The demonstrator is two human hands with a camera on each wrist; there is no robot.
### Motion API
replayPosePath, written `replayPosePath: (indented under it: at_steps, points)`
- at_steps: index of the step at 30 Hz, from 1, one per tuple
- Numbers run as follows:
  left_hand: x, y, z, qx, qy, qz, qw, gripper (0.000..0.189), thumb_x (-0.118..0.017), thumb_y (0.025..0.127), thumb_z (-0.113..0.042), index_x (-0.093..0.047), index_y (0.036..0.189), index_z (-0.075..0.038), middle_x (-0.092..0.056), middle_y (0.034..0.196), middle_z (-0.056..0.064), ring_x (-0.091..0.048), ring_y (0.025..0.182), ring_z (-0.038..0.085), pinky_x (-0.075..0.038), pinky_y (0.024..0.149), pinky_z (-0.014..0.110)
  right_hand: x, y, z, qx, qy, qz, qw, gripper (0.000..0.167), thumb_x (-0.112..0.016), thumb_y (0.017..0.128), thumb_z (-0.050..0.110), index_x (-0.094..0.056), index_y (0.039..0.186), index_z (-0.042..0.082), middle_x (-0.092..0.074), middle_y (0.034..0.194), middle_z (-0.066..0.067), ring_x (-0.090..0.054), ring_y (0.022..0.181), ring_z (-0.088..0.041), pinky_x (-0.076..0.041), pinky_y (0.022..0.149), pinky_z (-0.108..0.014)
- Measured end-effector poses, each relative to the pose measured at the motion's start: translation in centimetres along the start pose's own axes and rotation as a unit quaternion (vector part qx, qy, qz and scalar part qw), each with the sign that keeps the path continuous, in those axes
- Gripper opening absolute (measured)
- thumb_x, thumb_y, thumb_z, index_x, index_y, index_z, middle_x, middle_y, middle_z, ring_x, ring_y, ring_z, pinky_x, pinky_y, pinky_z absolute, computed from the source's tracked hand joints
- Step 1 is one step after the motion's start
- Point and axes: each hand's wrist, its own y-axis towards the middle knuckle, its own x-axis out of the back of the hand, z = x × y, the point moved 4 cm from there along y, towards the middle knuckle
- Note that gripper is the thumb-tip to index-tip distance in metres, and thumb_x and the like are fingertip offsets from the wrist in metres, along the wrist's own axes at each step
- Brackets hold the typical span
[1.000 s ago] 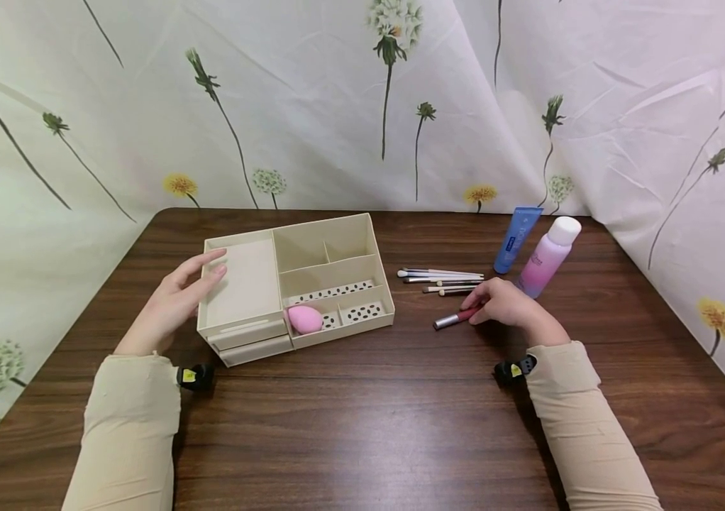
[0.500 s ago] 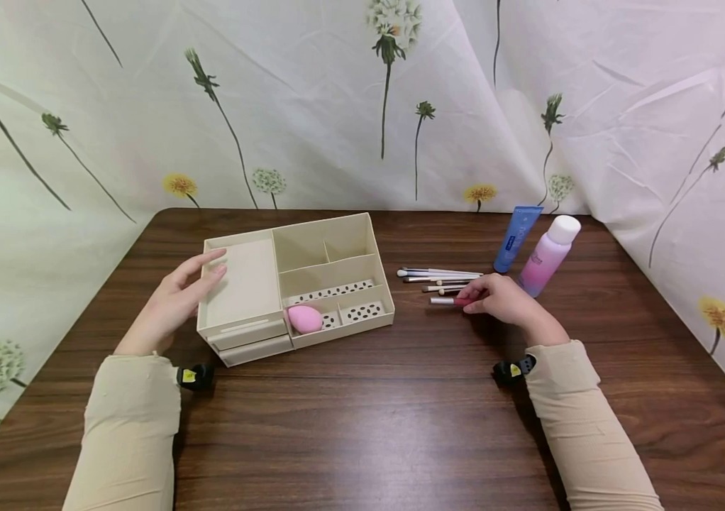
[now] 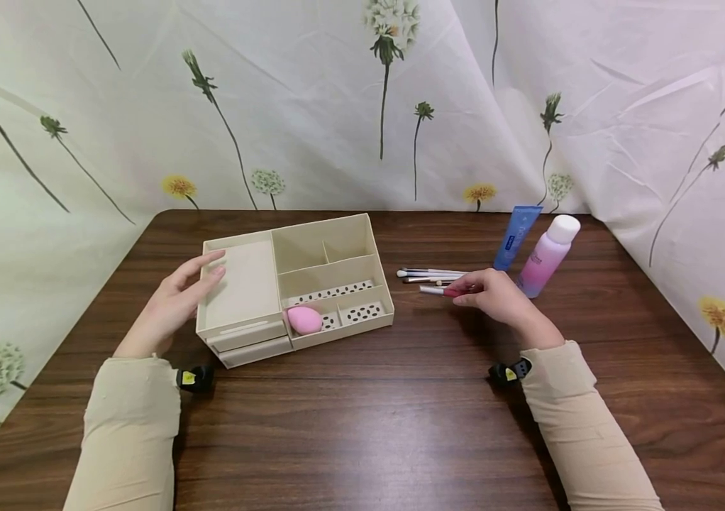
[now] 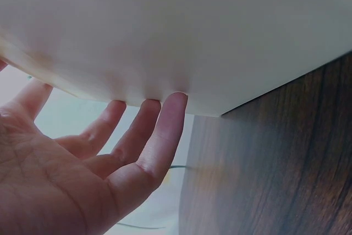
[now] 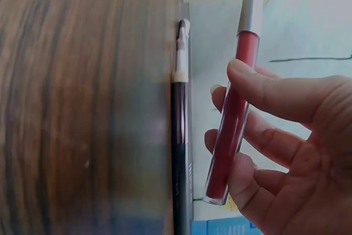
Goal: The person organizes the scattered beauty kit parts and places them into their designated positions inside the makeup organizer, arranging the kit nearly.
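Observation:
My right hand (image 3: 496, 298) pinches a lip gloss tube (image 5: 234, 119), red in a clear barrel with a silver cap, between thumb and fingers. In the head view the lip gloss points left, over the makeup brushes (image 3: 429, 272); the right wrist view shows it raised off the table. My left hand (image 3: 174, 301) rests at the left edge of a cream makeup organizer (image 3: 241, 284). Its fingertips (image 4: 175, 100) touch the organizer's side wall, fingers spread and fairly straight. A pink makeup sponge (image 3: 305, 320) lies in the organizer's front compartment.
A blue squeeze tube (image 3: 517, 238) and a pink-purple bottle (image 3: 544, 259) with a white cap stand behind my right hand. The organizer has two drawers (image 3: 254, 351) at the front left and several divided compartments. A floral cloth (image 3: 311, 106) hangs behind the table (image 3: 362, 426).
My right hand has lifted the lip gloss from the table and shifted it left and back, turning it more level across the view. The left hand and organizer stay put.

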Motion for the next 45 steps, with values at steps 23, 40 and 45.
replayPosePath:
  at_steps: [23, 40, 45]
  points:
    - [-0.2, -0.3, 0.1, 0.001, -0.001, -0.001, 1.0, 0.061, -0.047, 0.103, -0.048, -0.03, 0.157, -0.027, -0.017, 0.16, 0.018, -0.052, 0.1, -0.001, -0.052, 0.076, 0.02, -1.6, -0.2, 5.4, 0.091, 0.004, -0.051, 0.9945, 0.016, -0.074, 0.087, 0.005, -0.078, 0.102, 0.009, -0.074, 0.098, -0.007, -0.061, 0.082, -0.015, -0.049, 0.072, -0.027]
    - [0.0, -0.1, 0.0, 0.0, 0.012, -0.001, 0.9999, 0.062, -0.047, 0.102, -0.049, -0.028, 0.157, -0.027, -0.012, 0.164, 0.016, -0.048, 0.108, 0.003, -0.051, 0.077, 0.018, -2.5, 1.0, 8.0, 0.111, -0.008, -0.076, 0.9909, 0.017, -0.075, 0.087, 0.007, -0.077, 0.104, 0.007, -0.072, 0.096, -0.008, -0.059, 0.08, -0.017, -0.047, 0.069, -0.028]
    - [0.0, 0.0, -0.1, -0.001, 0.012, -0.003, 0.9999, 0.062, -0.047, 0.102, -0.049, -0.029, 0.157, -0.028, -0.013, 0.164, 0.016, -0.048, 0.108, 0.002, -0.051, 0.077, 0.018, -3.0, 1.6, 8.9, 0.117, -0.011, -0.075, 0.9902, 0.016, -0.076, 0.087, 0.008, -0.078, 0.103, 0.009, -0.071, 0.093, -0.006, -0.059, 0.08, -0.017, -0.047, 0.071, -0.029]
